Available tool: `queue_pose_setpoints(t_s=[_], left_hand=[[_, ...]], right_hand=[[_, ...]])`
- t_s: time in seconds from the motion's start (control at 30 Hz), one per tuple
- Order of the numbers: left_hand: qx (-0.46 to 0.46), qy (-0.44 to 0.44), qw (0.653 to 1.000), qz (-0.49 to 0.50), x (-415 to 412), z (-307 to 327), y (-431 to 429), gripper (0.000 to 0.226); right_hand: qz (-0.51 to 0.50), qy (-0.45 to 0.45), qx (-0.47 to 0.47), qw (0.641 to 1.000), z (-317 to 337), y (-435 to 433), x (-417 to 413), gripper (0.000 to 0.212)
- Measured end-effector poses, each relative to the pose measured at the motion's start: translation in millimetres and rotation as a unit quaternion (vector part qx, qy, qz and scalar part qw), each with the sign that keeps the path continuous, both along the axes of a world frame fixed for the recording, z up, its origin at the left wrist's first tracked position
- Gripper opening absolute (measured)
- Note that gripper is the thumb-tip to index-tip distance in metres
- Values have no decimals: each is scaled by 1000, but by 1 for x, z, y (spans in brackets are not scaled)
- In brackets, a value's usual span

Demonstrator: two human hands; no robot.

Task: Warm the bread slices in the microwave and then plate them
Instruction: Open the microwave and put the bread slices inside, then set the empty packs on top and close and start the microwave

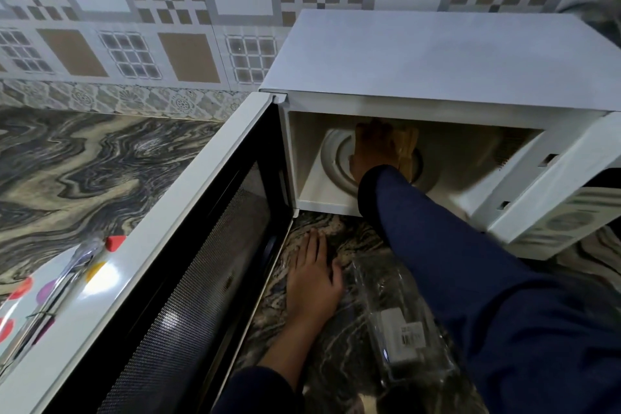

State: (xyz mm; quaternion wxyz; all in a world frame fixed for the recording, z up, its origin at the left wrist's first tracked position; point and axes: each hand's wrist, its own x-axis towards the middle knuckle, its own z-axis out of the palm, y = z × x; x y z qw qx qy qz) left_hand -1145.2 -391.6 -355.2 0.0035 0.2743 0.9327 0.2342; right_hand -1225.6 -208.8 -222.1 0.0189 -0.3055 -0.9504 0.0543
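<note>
Fingers of our right hand (369, 151) grip bread slices (408, 148) over microwave (437, 57) turntable (336, 158) | left hand (312, 282) flat, open, on counter (84, 161) | warming, plating remain

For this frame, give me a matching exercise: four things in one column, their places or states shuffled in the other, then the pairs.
Things:
1. right hand
2. left hand
3. microwave door
4. clear plastic wrapper

Places or states:
A. swung open to the left
B. lying on the marble counter under the right sleeve
C. inside the microwave, at the bread slices
D. flat on the counter before the microwave

Pairs: 1-C, 2-D, 3-A, 4-B
</note>
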Motion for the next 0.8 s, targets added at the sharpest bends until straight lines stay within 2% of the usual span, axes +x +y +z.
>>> queue_pose_setpoints(t_s=[0.27,0.4,0.57,0.67,0.73,0.8], left_hand=[[-11,-6,1000,4,1,4,-1,70],[-29,-46,998,-23,-1,10,-5,56],[-18,-93,995,-7,22,17,-13,48],[45,-139,989,6,47,20,-21,43],[137,-160,978,1,62,20,-25,37],[223,-214,951,11,79,26,-27,37]], right_hand=[[21,101,6,995,13,-13,56,63],[26,138,-108,984,26,-24,105,60],[-3,182,-200,963,22,-32,172,48],[-18,175,-244,954,12,-42,207,47],[-30,152,-273,950,2,-49,225,50],[-43,118,-300,946,-7,-57,239,57]])
